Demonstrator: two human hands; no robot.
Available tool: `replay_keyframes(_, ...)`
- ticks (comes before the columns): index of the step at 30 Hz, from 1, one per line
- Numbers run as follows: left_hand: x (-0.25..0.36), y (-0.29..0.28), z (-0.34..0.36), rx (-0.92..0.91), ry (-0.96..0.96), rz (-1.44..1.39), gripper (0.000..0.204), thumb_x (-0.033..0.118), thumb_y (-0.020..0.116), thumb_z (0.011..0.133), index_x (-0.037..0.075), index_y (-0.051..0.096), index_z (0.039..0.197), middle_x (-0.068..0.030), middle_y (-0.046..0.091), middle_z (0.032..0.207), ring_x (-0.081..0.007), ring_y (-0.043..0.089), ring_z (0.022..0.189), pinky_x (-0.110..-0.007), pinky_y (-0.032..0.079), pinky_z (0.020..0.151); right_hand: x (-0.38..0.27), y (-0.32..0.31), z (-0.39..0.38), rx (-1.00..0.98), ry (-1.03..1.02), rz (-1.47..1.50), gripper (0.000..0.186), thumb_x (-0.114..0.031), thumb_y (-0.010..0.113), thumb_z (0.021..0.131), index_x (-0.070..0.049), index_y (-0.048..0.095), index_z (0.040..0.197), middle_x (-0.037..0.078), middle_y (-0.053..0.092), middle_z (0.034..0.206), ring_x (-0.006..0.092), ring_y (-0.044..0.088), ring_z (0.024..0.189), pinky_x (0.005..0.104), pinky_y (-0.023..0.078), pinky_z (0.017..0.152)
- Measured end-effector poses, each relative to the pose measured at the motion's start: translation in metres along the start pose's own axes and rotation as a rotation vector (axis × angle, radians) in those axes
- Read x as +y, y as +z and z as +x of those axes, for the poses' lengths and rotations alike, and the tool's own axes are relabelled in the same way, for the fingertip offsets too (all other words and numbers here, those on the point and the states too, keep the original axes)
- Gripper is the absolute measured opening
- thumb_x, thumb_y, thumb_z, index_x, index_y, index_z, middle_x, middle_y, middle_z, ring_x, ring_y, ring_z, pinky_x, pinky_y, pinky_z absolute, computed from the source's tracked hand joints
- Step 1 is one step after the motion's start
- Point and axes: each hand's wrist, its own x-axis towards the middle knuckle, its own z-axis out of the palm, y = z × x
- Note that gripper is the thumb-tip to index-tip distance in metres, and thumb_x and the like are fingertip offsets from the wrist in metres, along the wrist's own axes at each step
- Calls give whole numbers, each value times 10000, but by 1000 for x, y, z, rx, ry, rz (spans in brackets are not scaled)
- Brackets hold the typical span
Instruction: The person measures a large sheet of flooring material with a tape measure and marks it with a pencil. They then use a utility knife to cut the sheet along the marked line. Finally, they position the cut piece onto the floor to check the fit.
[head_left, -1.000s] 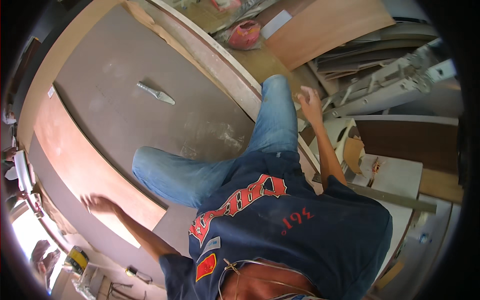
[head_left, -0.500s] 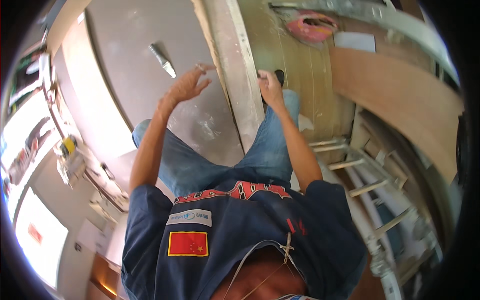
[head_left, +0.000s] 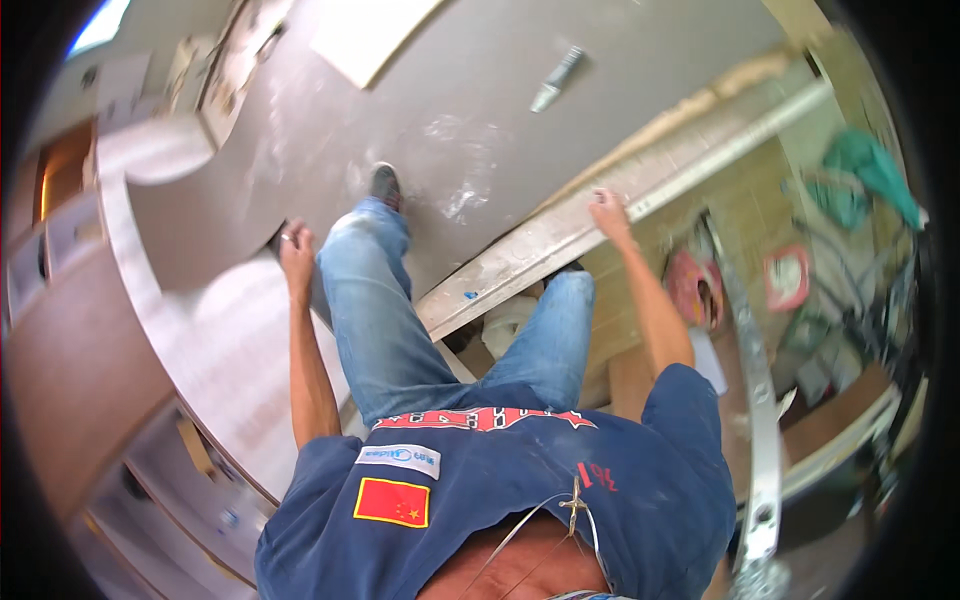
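My left hand [head_left: 297, 255] hangs beside my left knee, above the edge of a pale panel [head_left: 255, 330]. Its fingers are loosely bent, and I see nothing held in them; a small dark patch shows just behind it. Out to the right, my right hand [head_left: 610, 214] is over a long, dusty pale rail [head_left: 690, 185]. Those fingers are half curled with nothing visible between them. A small tool with a grey handle and pale flat end [head_left: 557, 78], perhaps a brush, lies on the grey board [head_left: 470, 60] ahead, away from both hands.
A white sheet [head_left: 370, 35] lies on the board's far side. Right of the rail are a pink bag [head_left: 694, 288], green cloth [head_left: 850, 180] and a metal ladder rail [head_left: 757, 400]. Shelving [head_left: 170, 490] stands at lower left. One shoe [head_left: 385, 187] is on the grey surface.
My body and view have turned leftward. Both hands have dropped apart from in front of me to either side of my legs. The brush-like tool now appears farther right.
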Motion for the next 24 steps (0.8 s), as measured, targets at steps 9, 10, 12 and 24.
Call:
replay_keyframes(9, -150, 85, -275, -557, -468, 11, 297, 177, 565, 937, -27, 586, 1152, -182, 651, 1089, -273, 637, 998, -366, 490, 894, -28, -103, 91, 11, 90, -81, 402, -256, 568, 874, -20, 592, 1198, 191, 656, 1089, 305, 631, 1028, 400, 492, 896)
replay_keyframes(10, -150, 88, -293, -569, -507, 16, 297, 178, 567, 936, -25, 587, 1152, -182, 651, 1089, -273, 639, 995, -365, 492, 890, -35, -93, 85, -19, 33, -118, 408, -258, 578, 881, -17, 590, 1209, 183, 656, 1073, 284, 630, 1025, 389, 493, 893)
replay_keyframes(12, -150, 93, -302, -582, -530, 20, 297, 179, 571, 935, -22, 588, 1153, -182, 652, 1088, -273, 643, 987, -365, 497, 882, -56, -78, 73, -108, 81, -96, 403, -224, 613, 882, 4, 577, 1213, 175, 652, 1070, 253, 624, 1037, 361, 505, 880)
replay_keyframes(24, -38, 73, -68, -99, 84, -257, 277, 159, 610, 908, 12, 609, 1142, -179, 660, 1060, -261, 670, 908, -352, 530, 805, -494, -375, -75, 554, -1497, 460, 478, -351, 518, 912, -34, 479, 1267, 155, 588, 1172, 277, 576, 1062, 432, 434, 946)
